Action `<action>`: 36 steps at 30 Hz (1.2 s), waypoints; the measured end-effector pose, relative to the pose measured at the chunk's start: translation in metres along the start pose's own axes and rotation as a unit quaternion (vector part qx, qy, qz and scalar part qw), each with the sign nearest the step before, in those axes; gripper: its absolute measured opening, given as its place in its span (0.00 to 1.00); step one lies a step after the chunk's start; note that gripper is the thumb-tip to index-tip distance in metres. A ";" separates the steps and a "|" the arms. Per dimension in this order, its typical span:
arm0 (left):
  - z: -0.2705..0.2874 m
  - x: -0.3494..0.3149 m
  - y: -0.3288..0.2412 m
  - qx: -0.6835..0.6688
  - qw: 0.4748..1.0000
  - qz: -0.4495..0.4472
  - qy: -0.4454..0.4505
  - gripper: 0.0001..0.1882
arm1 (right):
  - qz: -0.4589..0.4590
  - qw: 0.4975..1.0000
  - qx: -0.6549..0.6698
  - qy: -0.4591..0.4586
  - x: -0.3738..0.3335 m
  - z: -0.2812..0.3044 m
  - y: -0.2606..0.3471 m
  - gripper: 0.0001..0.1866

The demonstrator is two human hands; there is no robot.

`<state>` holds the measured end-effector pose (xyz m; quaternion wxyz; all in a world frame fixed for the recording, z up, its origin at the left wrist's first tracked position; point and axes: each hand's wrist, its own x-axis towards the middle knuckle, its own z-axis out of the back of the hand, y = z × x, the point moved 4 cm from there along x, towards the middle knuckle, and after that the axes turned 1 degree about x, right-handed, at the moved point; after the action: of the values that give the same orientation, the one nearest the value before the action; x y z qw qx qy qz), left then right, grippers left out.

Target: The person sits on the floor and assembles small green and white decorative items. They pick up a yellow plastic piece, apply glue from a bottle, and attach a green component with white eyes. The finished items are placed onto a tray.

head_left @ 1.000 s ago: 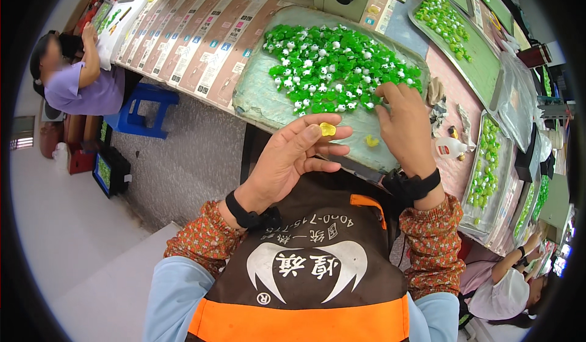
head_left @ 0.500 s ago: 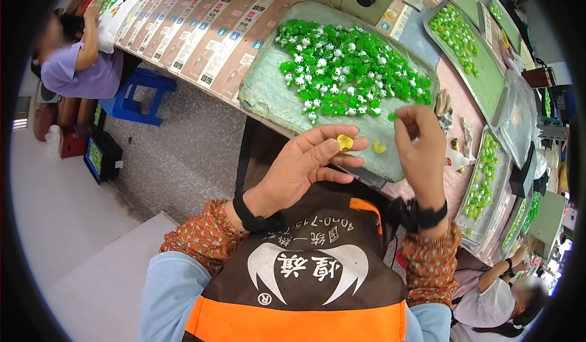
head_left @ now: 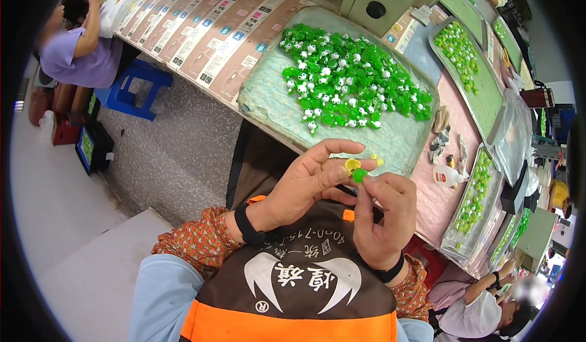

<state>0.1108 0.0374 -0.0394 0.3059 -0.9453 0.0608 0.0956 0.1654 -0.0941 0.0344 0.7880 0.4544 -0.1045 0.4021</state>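
We've got both hands up close to our chest, just off the near edge of the desk [head_left: 427,201]. Our left hand [head_left: 305,186] has a small yellow piece [head_left: 352,165] pinched between thumb and fingertips, grip closed snugly on it with the other fingers curled loosely. Our right hand [head_left: 381,217] pinches a small green piece [head_left: 359,174] the same way, thumb and forefinger tight around it. The two pieces are touching, green just under yellow, so our read is we're at the joining step, mating one part to the other. Hard to tell from this angle whether they're already seated or only lined up, they're tiny.

The rest of the supply sits on the big grey tray [head_left: 268,107] at the near edge of the desk: a heap of green and white pieces [head_left: 351,85] toward its far side, and one loose yellow bit [head_left: 378,159] near its near rim. A small white glue bottle [head_left: 445,176] lies just right of the tray.

Next move probably calls for a steady squeeze while keeping both parts square.
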 end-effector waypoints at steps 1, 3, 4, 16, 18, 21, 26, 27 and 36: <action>0.000 0.000 0.000 -0.003 1.000 -0.002 0.000 0.24 | -0.003 1.000 0.000 -0.001 -0.002 -0.001 0.000 0.20; 0.001 -0.001 0.000 -0.008 1.000 -0.004 -0.001 0.23 | -0.007 1.000 0.000 -0.003 -0.002 -0.001 0.000 0.19; 0.001 -0.001 0.001 -0.006 1.000 -0.007 0.002 0.22 | -0.010 1.000 -0.001 -0.004 -0.002 -0.002 0.000 0.19; 0.007 0.001 0.008 -0.004 0.999 -0.038 0.035 0.16 | -0.012 1.000 0.008 0.009 -0.002 -0.006 -0.002 0.18; 0.005 0.001 0.007 -0.006 0.999 -0.037 0.037 0.16 | -0.013 1.000 0.008 0.013 -0.002 -0.005 -0.002 0.18; 0.007 0.001 0.009 -0.011 0.998 -0.041 0.036 0.16 | -0.020 1.000 0.018 0.012 -0.003 -0.006 -0.002 0.18; 0.004 -0.001 0.005 0.012 0.996 -0.074 0.050 0.15 | -0.033 0.999 0.034 0.017 -0.005 -0.004 -0.003 0.17; 0.004 -0.001 0.004 0.015 0.995 -0.080 0.051 0.15 | -0.040 0.998 0.042 0.018 -0.006 -0.004 -0.003 0.17; 0.001 -0.003 0.003 0.038 0.992 -0.103 0.065 0.15 | -0.095 0.991 0.089 0.032 -0.008 -0.001 -0.005 0.15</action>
<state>0.1074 0.0360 -0.0415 0.3457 -0.9383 -0.0133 -0.0001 0.1640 -0.0990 0.0269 0.7821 0.5173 0.0004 0.3473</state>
